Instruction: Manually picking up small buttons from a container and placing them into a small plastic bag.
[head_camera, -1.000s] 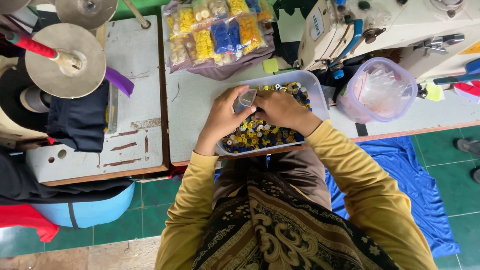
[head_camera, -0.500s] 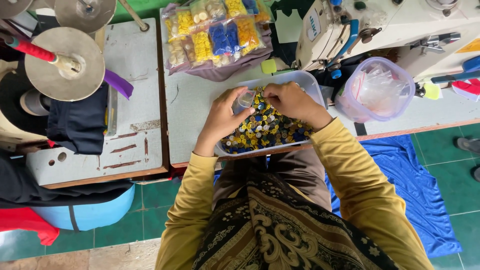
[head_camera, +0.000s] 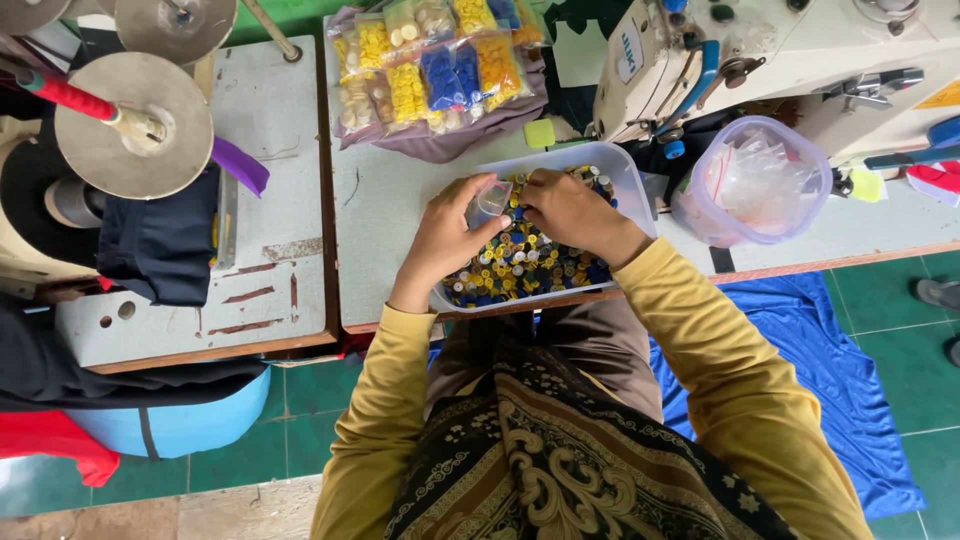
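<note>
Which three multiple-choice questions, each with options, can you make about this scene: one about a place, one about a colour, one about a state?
1. Where does the tray of buttons stand?
A. on the grey table, at its near edge
B. on the floor
C. on the sewing machine

2. What colour are the sleeves?
A. red
B. yellow
C. white

3. What does the left hand hold?
A. nothing
B. scissors
C. a small clear bag

Answers:
1 A, the tray rests on the table in front of the person.
2 B, both arms show yellow cloth.
3 C, a small clear bag sits between its fingers, and the right hand meets it there.
</note>
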